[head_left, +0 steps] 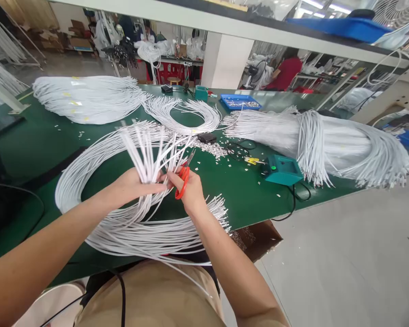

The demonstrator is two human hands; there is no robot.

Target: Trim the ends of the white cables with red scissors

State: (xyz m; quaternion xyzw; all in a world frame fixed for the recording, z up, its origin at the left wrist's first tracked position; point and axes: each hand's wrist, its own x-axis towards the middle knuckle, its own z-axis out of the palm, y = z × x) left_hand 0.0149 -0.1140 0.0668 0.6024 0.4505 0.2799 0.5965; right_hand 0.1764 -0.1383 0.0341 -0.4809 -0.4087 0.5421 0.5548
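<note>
A large coil of white cables point(146, 236) lies on the green table in front of me. My left hand point(136, 184) is wrapped round a bunch of white cable ends point(145, 159) that fan upward. Close beside it, my right hand point(189, 190) holds red-handled scissors point(182, 182), their blades pointing up and away, while its thumb and fingertips touch some of the cables. Small white scraps point(213, 149) are heaped just beyond the hands.
Cable bundles lie at the back left point(88, 97) and right point(341, 136), with a smaller coil point(204, 116) between. A teal device point(282, 170), a blue tray point(240, 102) and a black block point(207, 138) are on the table. A cardboard box point(259, 238) stands below its edge.
</note>
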